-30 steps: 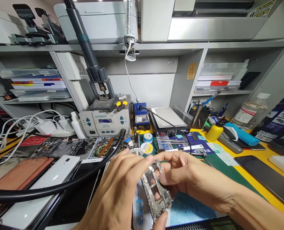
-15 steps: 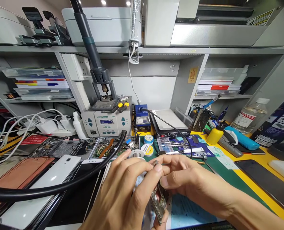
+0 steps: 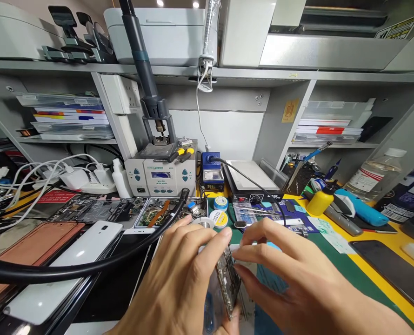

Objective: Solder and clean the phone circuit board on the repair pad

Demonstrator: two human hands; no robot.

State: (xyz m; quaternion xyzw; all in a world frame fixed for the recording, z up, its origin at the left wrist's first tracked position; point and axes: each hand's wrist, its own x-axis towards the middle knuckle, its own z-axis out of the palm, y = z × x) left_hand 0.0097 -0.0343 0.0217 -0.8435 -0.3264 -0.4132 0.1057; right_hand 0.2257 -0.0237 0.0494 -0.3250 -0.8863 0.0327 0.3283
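A phone circuit board [image 3: 229, 284] stands on edge between my two hands, low in the middle of the view. My left hand [image 3: 179, 284] pinches its upper end between fingertips and thumb. My right hand [image 3: 290, 279] is on the board's right side, fingers curled, thumb and forefinger touching its top edge. Under the board lies a pale blue sheet [image 3: 263, 279] on the green mat [image 3: 336, 265].
A thick black hose [image 3: 70, 267] crosses the left foreground. A white phone [image 3: 63, 270] and opened phones [image 3: 98, 211] lie left. A hot-air station [image 3: 161, 174], a soldering station [image 3: 212, 172], a hotplate [image 3: 252, 179], solder tins [image 3: 218, 217], a yellow bottle [image 3: 319, 201] and a dark phone [image 3: 391, 265] ring the mat.
The board has turned from showing its face to standing edge-on. My right hand's fingers have spread somewhat. The view has shifted a little to the left.
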